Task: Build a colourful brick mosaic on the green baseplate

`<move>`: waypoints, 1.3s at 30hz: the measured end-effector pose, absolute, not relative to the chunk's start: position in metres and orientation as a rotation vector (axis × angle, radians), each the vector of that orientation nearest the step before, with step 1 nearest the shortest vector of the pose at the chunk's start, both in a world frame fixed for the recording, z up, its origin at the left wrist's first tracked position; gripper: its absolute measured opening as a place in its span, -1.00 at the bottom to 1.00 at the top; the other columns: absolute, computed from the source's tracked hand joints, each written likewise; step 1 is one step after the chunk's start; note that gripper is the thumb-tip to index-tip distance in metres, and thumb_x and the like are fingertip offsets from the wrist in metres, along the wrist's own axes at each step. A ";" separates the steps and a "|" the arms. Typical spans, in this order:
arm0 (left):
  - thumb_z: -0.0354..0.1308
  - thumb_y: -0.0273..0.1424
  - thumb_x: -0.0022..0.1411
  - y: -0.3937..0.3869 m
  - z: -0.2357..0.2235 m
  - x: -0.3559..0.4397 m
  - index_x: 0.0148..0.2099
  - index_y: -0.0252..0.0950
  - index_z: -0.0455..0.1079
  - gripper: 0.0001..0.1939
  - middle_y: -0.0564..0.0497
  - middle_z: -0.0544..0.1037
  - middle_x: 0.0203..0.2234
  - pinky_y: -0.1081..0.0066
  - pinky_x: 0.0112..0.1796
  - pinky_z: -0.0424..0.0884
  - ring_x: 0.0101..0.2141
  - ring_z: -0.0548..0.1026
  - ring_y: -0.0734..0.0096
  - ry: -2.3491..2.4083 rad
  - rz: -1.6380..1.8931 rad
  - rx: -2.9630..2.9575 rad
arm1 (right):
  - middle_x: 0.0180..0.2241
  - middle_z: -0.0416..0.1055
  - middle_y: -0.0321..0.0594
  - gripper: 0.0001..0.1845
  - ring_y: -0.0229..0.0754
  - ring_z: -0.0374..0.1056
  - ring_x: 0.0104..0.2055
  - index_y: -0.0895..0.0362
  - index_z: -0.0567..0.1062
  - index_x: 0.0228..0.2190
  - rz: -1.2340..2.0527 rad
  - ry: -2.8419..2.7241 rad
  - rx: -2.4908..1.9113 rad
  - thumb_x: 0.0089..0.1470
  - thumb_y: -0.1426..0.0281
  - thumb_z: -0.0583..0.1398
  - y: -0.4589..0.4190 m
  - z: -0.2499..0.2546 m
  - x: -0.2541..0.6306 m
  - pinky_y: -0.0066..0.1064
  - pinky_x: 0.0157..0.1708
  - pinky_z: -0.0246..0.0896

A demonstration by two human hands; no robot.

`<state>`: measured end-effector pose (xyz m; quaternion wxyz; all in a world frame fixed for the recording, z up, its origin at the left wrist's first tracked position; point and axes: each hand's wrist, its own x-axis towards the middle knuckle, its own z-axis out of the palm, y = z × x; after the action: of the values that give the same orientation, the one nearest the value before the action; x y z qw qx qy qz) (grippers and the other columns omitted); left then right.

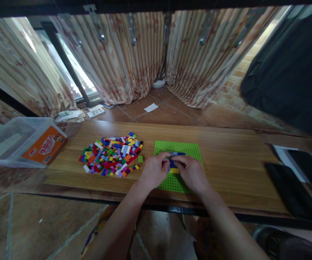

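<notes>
Over a green studded baseplate [176,184], my two hands meet at a low block of toy building bricks. Dark blue bricks [182,154] form the block's far edge, and a row of yellow bricks [174,170] lines its near side. My left hand [157,168] is closed in a pinch at the block's left side; whatever is in its fingertips is hidden. From the right, my right hand [191,169] curls thumb and forefinger together on a blue brick [172,164] in the middle. The fingers cover part of the block.
Left of the baseplate spreads a heap of mixed loose bricks [112,155] on the wooden board [226,162]. A clear plastic tub [12,141] with an orange label stands at the far left. At the right lie a black case [291,191] and a dark phone-like slab [310,169] on white paper.
</notes>
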<state>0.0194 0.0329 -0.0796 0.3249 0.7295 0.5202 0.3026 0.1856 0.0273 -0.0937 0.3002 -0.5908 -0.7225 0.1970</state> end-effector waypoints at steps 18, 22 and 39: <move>0.23 -0.49 0.14 0.033 -0.080 0.028 0.11 -0.33 0.32 -0.54 -0.08 0.57 -0.23 0.25 -0.12 0.47 -0.20 0.55 0.24 1.667 0.830 1.740 | -0.20 0.58 -0.21 -0.73 -0.13 0.47 -0.23 0.02 0.59 -0.20 0.557 -1.792 -1.541 0.08 0.38 0.15 0.025 -0.096 0.182 -0.26 -0.16 0.36; 0.28 -0.44 0.11 0.032 -0.078 0.031 0.12 -0.30 0.30 -0.49 -0.07 0.55 -0.23 0.24 -0.11 0.46 -0.18 0.54 0.22 1.717 0.809 1.749 | -0.27 0.56 -0.18 -0.76 -0.15 0.45 -0.31 0.06 0.59 -0.24 0.522 -1.770 -1.522 0.09 0.35 0.14 0.024 -0.092 0.182 -0.29 -0.24 0.35; 0.28 -0.37 0.14 0.034 -0.078 0.036 0.15 -0.36 0.28 -0.46 -0.13 0.55 -0.20 0.21 -0.08 0.42 -0.12 0.53 0.15 1.779 0.783 1.742 | -0.26 0.58 -0.08 -0.71 -0.07 0.48 -0.27 0.14 0.59 -0.28 0.395 -1.664 -1.637 0.14 0.34 0.08 0.025 -0.085 0.196 -0.23 -0.21 0.33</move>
<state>0.0365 0.0336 -0.0783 0.2628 0.6440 0.6575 0.2896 0.1956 0.0250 -0.0846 0.3773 -0.6403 -0.6510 0.1545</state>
